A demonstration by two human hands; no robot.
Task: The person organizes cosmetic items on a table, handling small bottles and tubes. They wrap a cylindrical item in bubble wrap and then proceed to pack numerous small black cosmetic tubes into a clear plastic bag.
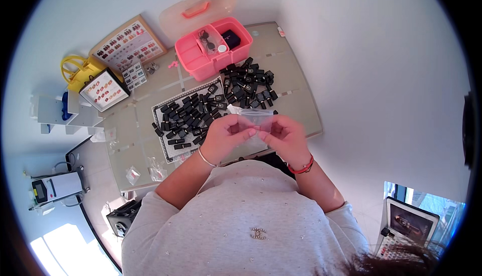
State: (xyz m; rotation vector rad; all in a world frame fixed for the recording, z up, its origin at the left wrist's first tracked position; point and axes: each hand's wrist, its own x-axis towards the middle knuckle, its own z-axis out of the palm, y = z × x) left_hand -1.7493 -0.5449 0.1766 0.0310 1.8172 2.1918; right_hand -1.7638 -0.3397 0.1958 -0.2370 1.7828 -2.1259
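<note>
Between my two hands is a small clear zip bag [258, 118] with a thin red line across it. My left hand [225, 138] pinches one side of it between thumb and fingers, and my right hand [288, 140] grips the opposite side. The thumbs nearly meet near the red line. Whether anything lies inside the bag, I cannot tell. Just beyond and left of my hands, many black nail polish bottles [190, 114] lie on a white tray with a dark patterned rim [159, 134]. Another heap of black bottles [248, 83] rests on the table behind the bag.
An open pink storage box [193, 67] stands at the back with sunglasses inside. Colour sample boards [131, 45], a framed display [104, 90] and a yellow handbag [83, 73] are at the back left. Small clear bags [133, 175] lie by the table's near left edge. A wall rises right.
</note>
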